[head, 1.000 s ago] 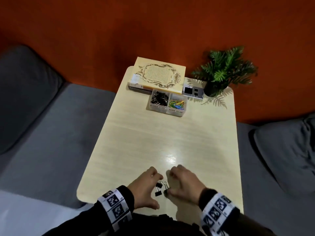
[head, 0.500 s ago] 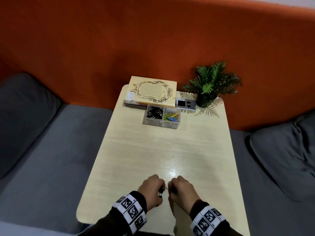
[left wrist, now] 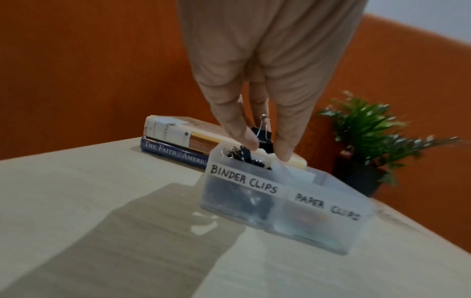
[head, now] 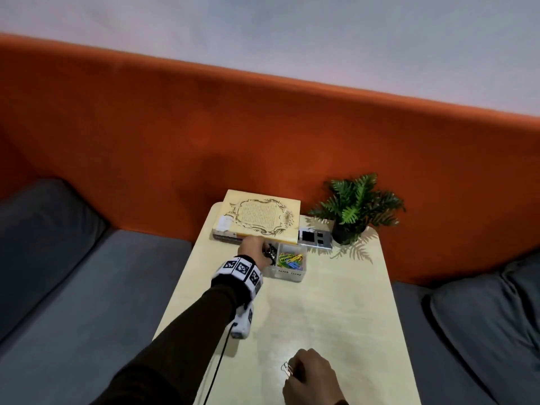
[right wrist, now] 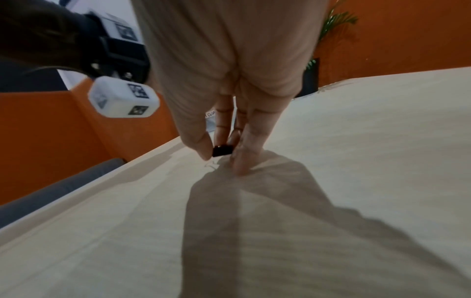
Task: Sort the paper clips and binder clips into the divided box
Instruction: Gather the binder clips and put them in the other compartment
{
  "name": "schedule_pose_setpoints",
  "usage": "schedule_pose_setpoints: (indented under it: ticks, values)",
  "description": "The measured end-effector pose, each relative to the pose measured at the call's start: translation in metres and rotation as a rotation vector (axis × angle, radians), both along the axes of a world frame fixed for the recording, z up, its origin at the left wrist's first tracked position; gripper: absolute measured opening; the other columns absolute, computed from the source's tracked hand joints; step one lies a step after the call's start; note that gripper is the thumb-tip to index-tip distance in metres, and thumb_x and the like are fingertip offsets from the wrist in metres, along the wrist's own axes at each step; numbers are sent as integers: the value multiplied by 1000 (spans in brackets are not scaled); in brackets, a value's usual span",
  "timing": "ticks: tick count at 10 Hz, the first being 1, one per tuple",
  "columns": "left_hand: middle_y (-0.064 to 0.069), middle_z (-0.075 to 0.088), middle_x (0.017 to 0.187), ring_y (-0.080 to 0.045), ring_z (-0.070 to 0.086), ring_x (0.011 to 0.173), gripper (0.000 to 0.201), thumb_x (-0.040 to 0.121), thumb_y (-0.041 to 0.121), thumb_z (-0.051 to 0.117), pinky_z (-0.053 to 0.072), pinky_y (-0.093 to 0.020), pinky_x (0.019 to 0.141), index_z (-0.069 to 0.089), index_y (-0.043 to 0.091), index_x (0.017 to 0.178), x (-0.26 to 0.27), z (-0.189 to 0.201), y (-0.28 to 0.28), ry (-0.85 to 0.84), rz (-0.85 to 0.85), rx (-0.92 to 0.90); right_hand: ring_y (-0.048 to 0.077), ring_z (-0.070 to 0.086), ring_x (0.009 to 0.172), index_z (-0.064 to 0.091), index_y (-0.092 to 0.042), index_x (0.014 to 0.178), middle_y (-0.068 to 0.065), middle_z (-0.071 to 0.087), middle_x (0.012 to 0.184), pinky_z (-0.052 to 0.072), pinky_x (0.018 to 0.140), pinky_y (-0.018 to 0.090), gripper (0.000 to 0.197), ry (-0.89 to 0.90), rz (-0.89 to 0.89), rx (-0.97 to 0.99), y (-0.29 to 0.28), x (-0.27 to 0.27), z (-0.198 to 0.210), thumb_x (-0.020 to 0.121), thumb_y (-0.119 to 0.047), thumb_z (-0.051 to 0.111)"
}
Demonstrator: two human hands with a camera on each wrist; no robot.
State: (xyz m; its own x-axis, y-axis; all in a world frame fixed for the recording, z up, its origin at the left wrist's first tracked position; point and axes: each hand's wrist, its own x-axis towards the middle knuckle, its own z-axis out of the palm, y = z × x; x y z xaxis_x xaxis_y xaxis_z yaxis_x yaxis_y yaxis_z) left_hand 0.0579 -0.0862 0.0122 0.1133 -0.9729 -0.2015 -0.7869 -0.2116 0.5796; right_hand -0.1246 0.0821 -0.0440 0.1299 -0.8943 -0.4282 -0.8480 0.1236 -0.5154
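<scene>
The clear divided box (head: 287, 274) stands at the table's far end, labelled BINDER CLIPS on the left and PAPER CLIPS on the right (left wrist: 280, 193). Black binder clips fill the left compartment, and coloured paper clips (head: 290, 257) lie in the right one. My left hand (head: 263, 252) hovers over the left compartment, thumb and finger pinching a black binder clip (left wrist: 262, 137) just above the pile. Near the table's front edge, my right hand (head: 292, 372) pinches another black binder clip (right wrist: 222, 150) low over the tabletop, its silver handles (head: 287, 369) sticking out.
Two stacked books (head: 260, 217) lie behind the box, with a small grey device (head: 314, 238) and a potted fern (head: 355, 211) to their right. Grey sofa cushions flank the pale wooden table (head: 321, 311); an orange backrest rises behind it.
My left hand has travelled from the front edge out to the box, carrying a binder clip. The right hand has stayed near the front edge with its clip. The head view has tilted upward.
</scene>
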Motion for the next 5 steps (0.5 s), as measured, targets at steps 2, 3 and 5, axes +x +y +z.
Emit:
schedule_pose_setpoints:
  ticks: [2,3,5]
  values:
    - [-12,59,123,-28,56,113,49,77,17,74,47,-35,97,56,11,122,6,0,5,-54,-29,-7,22,57,80,53,-19,79,3,60,91,45,72,31,12,-51,76,-168,-64,25,34,76,-29,58]
    - [-6,62,123,-21,60,106,39,84,21,65,46,-26,91,57,16,122,12,-3,57,5,-59,-58,21,56,81,52,-16,87,5,61,98,43,68,29,11,-69,125,-315,-117,46,58,81,-17,61]
    - [30,56,79,12,58,75,20,79,39,64,36,3,69,63,49,96,46,-40,175,112,-138,338,26,58,94,51,-12,102,9,58,110,52,84,41,28,-21,86,-311,-184,86,80,82,-23,67]
